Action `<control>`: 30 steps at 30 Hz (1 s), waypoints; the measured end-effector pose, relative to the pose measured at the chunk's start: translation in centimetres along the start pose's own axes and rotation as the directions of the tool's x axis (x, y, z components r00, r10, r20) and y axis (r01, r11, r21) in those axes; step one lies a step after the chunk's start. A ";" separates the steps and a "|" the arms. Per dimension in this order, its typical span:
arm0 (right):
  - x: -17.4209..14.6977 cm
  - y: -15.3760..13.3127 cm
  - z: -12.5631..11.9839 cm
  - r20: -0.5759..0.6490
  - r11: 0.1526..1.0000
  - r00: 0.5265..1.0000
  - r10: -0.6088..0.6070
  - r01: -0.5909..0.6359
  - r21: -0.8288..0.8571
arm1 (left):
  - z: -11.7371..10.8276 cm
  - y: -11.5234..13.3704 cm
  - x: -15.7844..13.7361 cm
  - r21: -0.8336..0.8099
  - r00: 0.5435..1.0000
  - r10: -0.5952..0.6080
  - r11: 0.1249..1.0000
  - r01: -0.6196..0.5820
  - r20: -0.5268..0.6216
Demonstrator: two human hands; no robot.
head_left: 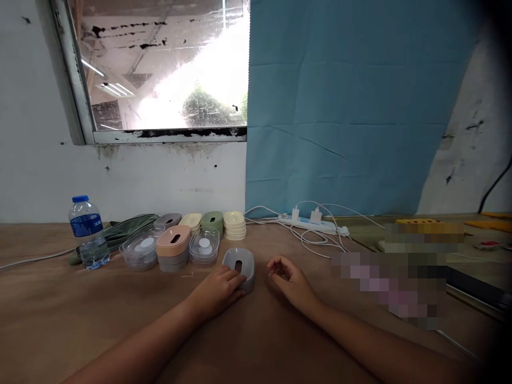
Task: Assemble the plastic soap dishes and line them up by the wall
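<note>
A grey plastic box [245, 256] with rounded corners and a dark slot in its sunken top sits on the brown table in front of me. My left hand [222, 288] grips its near left side, fingers on the top and thumb low at the front. To the right of the box, a small gap away, my right hand [292, 282] hovers with loosely curled fingers, the thumb apart from them and nothing held. Left of the grey box are clear plastic containers [204, 245] with white round stickers, and a peach-topped slotted box [173, 240] on grey pieces.
Behind stand a green slotted box [212, 220], stacked cream trays [234, 225] and a dark grey slotted piece [168, 220]. A water bottle [88, 234] is at the left beside a dark green cloth bag [130, 229]. A white power strip [312, 224] with loose cables lies back right.
</note>
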State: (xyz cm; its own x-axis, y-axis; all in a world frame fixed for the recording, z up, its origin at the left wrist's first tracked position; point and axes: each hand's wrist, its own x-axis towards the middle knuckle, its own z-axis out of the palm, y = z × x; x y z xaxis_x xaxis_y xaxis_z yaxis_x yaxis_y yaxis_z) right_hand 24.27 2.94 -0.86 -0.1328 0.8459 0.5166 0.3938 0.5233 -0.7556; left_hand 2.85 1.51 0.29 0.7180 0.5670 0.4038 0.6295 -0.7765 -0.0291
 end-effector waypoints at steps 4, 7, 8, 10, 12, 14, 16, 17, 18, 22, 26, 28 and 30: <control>-0.3 0.0 -0.1 0.019 1.000 1.000 0.010 -0.010 0.012 | 0.9 -0.8 2.6 0.151 0.999 -0.037 0.988 0.030 0.040; -0.4 -0.2 -0.2 0.016 0.999 1.000 0.018 -0.019 0.033 | 1.7 -1.7 4.1 0.209 0.995 -0.085 0.975 0.071 0.058; -0.4 -0.2 -0.2 0.015 0.999 1.000 0.021 -0.022 0.042 | 2.0 -2.1 4.5 0.217 0.993 -0.100 0.972 0.086 0.055; -0.4 -0.2 -0.2 0.017 0.998 0.999 0.029 -0.030 0.050 | 2.5 -2.7 5.1 0.231 0.990 -0.133 0.966 0.119 0.048; -0.3 0.0 -0.2 0.020 0.999 0.999 0.040 -0.040 0.035 | 2.7 -3.1 5.3 0.246 0.985 -0.167 0.957 0.152 0.041; -0.1 0.3 -0.3 0.017 0.999 0.999 0.052 -0.052 0.008 | 2.4 -2.9 5.1 0.257 0.980 -0.195 0.949 0.183 0.024; 0.2 0.7 -0.4 0.006 0.998 0.999 0.054 -0.054 -0.019 | 1.6 -2.1 4.3 0.263 0.978 -0.210 0.943 0.204 -0.004; 0.3 1.0 -0.5 -0.001 0.998 0.999 0.054 -0.054 -0.036 | 0.9 -1.6 3.8 0.267 0.979 -0.205 0.942 0.201 -0.016; 0.5 1.2 -0.6 -0.004 0.997 0.999 0.052 -0.053 -0.062 | 0.2 -1.0 3.1 0.271 0.982 -0.190 0.944 0.189 -0.021; 0.9 1.9 -1.0 0.073 0.975 0.996 0.042 -0.025 -0.220 | -2.1 0.4 -0.3 0.268 0.992 -0.096 0.961 0.073 0.076; 0.7 1.8 -1.0 0.280 0.914 0.958 0.064 0.056 -0.403 | -2.1 -0.1 -2.5 0.153 0.946 -0.268 0.958 0.243 0.180; 0.5 1.5 -0.9 0.347 0.880 0.935 0.078 0.099 -0.465 | -1.6 -0.5 -2.9 0.125 0.918 -0.319 0.947 0.297 0.236; 0.4 1.2 -1.0 0.388 0.854 0.917 0.088 0.132 -0.504 | -1.2 -0.8 -2.9 0.110 0.902 -0.335 0.942 0.317 0.271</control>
State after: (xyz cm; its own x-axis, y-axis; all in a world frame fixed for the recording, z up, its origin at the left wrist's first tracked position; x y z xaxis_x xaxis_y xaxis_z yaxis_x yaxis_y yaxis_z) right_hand 25.58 3.83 -1.17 -0.4406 0.8619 0.2511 0.7771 0.5062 -0.3740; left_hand -0.13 0.18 0.20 0.5177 0.8462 0.1260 0.8530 -0.5219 0.0002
